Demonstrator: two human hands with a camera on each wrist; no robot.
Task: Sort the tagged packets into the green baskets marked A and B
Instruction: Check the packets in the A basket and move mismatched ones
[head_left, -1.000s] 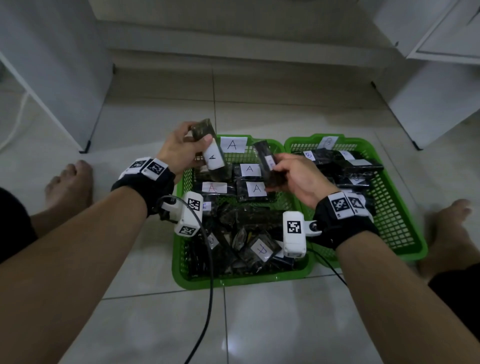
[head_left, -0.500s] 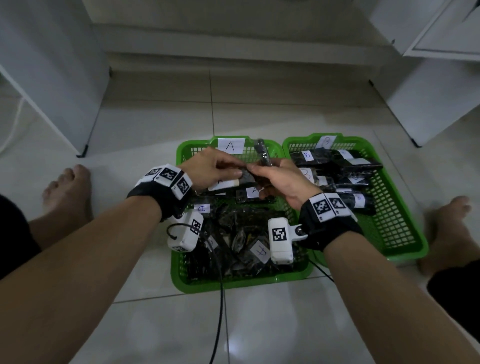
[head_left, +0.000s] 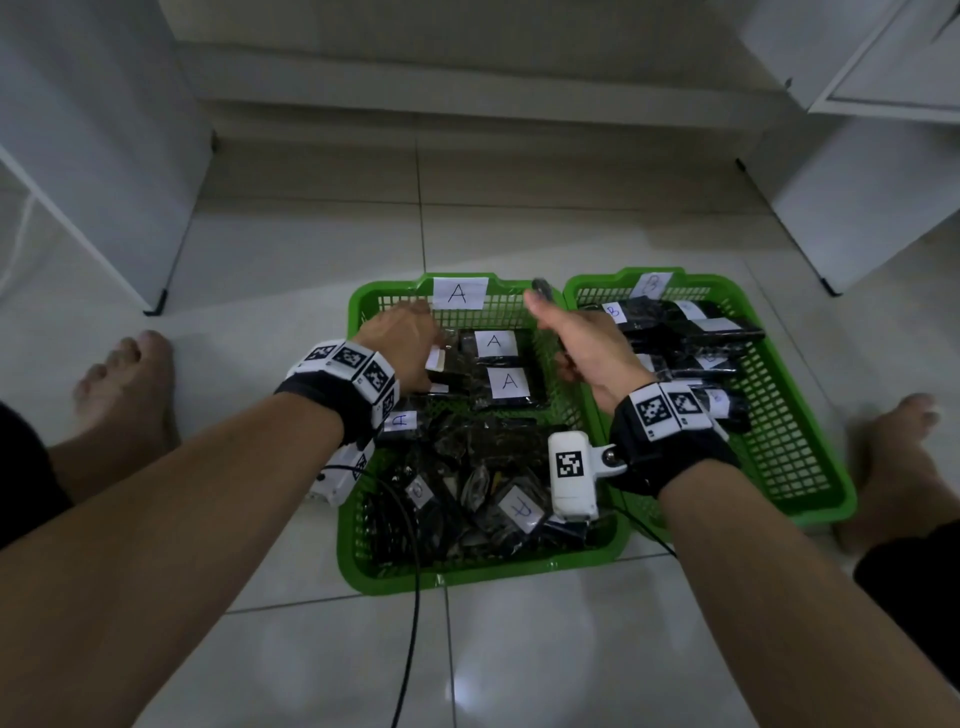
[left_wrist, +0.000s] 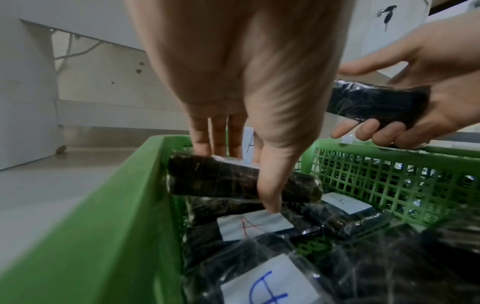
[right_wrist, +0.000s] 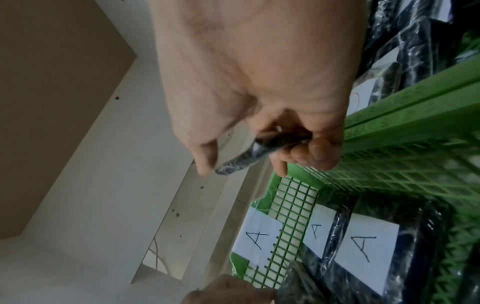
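Dim room, glossy pale floor tiles (head_left: 545, 218), white cabinets (head_left: 852, 197).

Green mesh baskets (head_left: 789, 457), black glossy packets (head_left: 511, 400) with white tags (head_left: 494, 341), black-and-white checkered wristbands (head_left: 353, 364).

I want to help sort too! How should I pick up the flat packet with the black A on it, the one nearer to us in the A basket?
Come from above. That packet lies flat, label up, in basket A, so pinch its two long edges, probably sparing the label. The left hand is busy beside it.
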